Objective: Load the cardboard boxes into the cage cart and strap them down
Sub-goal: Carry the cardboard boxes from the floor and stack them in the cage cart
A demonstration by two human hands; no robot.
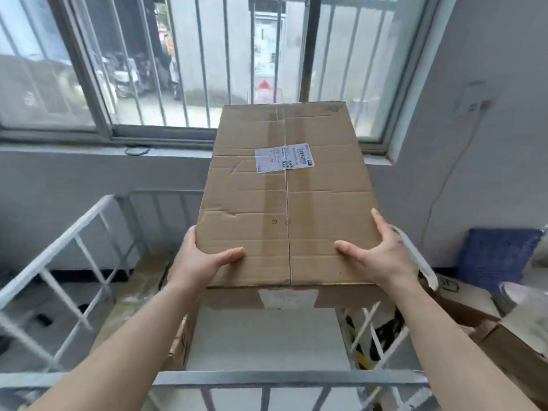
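Two hands: a person's left hand and right hand carry a large brown cardboard box bearing a white shipping label above a white-and-grey metal cage cart.
Left fingers: thumb flat on the lid, the rest wrapped round the near left edge, their tips out of sight.
Right fingers: thumb spread across the lid, forefinger laid along the right edge, the others hidden down the side; both hands are clamped on the box.
Box position: in the air between the two sets of fingers, its far end stretching away beyond the fingertips toward a barred window; not yet set down.
Below the fingers: a pale-topped cardboard carton sits inside the cart; what looks like a yellow-and-black strap hangs beneath the right fingers, unused.
Risk: the grip is only at the near end, so the long far end may dip and pull the box from under the thumbs. A corner could also catch the cart's rail on the way down and tip the load.
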